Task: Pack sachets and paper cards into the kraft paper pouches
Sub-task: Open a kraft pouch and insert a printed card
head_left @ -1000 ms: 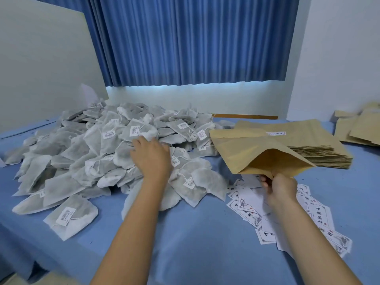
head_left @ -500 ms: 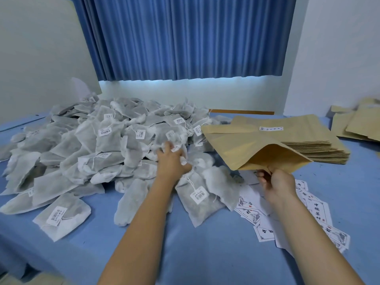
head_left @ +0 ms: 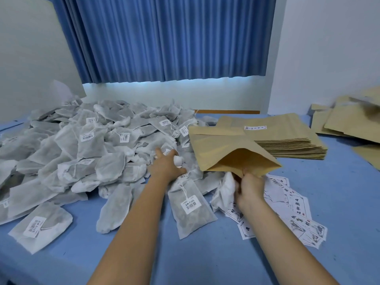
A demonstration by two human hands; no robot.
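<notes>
The pouch (head_left: 222, 155) is held mouth-open just above the cards (head_left: 296, 212), its lower lip pinched in the right grip (head_left: 249, 188). The left grip (head_left: 164, 166), fingers curled, clutches a sachet (head_left: 178, 160) in the pile (head_left: 92, 145). A pouch stack (head_left: 287, 138) lies behind on the blue table (head_left: 205, 254).

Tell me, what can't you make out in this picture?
Head view:
1. Open pouch: its own wall hides the depths, so the contents are unknown.
2. Left hand: fingertips buried among the sachets it grips.
3. Sachet labels: print too small.
4. Loose pouches far right: cut by the frame edge, partly blurred.
</notes>
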